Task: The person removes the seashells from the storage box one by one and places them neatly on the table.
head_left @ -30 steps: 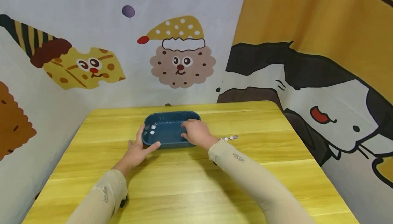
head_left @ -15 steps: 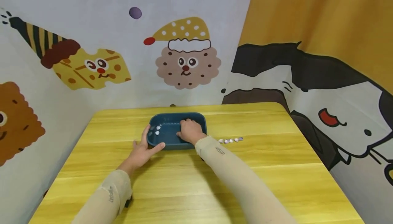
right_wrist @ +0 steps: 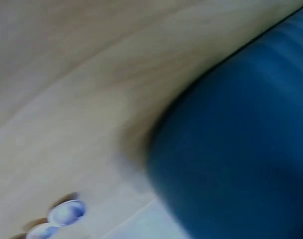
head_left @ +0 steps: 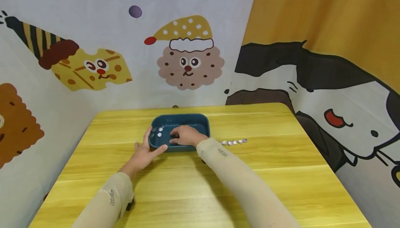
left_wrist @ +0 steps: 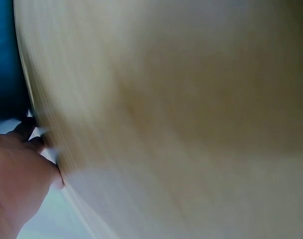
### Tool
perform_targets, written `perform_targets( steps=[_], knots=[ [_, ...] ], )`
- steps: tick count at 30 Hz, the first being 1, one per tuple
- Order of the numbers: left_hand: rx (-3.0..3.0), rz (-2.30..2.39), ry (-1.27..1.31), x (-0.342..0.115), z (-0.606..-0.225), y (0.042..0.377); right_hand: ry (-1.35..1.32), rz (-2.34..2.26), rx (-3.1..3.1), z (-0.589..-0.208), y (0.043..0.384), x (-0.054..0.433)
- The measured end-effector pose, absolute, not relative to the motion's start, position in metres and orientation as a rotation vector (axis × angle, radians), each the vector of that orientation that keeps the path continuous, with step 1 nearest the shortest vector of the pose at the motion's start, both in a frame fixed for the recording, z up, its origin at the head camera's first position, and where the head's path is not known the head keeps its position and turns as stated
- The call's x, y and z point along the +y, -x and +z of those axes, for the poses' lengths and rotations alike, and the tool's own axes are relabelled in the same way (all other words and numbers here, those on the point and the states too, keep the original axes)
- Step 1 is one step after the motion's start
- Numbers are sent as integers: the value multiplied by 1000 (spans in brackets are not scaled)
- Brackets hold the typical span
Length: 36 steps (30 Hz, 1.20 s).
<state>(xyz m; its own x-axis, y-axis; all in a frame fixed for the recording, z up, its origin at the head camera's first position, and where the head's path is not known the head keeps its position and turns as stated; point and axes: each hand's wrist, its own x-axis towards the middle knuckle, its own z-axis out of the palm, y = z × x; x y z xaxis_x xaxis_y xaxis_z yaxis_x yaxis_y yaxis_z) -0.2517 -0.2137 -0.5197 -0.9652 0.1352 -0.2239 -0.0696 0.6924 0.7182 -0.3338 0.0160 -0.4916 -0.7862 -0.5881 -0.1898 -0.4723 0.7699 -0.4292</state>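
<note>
A dark blue rectangular tub [head_left: 203,118] stands on the table, with two small white shell-like pieces [head_left: 159,134] on its floor at the left end. My left hand [head_left: 143,156] braces the tub's front left corner, thumb straight along the front wall and fingers along the left side. Inside the tub, my right hand [head_left: 186,136] hangs low with thumb and forefinger apart; nothing shows between them, and its other fingers are hidden. Right of the tub lies a row of small white and purple shells [head_left: 235,143], two also seen in the right wrist view as shells [right_wrist: 67,213].
The yellow wood-grain table [head_left: 187,190] has its far edge close behind the tub. A cartoon-printed cloth [head_left: 103,19] hangs behind and at both sides. Both wrist views are blurred.
My right hand has moved left inside the tub, from its right end to near the middle. The shell row shows more fully beside the right sleeve. My left hand keeps its place at the corner.
</note>
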Motion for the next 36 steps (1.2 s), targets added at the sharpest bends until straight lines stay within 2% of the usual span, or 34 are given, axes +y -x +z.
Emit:
perform_targets(
  steps=[13,21,31,36],
  knots=[
    [2633,1190,-96,-211,-520,247,738,-404,2674,-491,334,-34],
    [2649,1228,-100,-216,-523,247,798,-268,2810,-491,332,-60],
    [2641,1181,-24,-214,-520,247,760,-361,2927,-496,345,-13],
    [2629,1156,-7,-214,-520,246,825,-426,2841,-498,347,12]
  ],
)
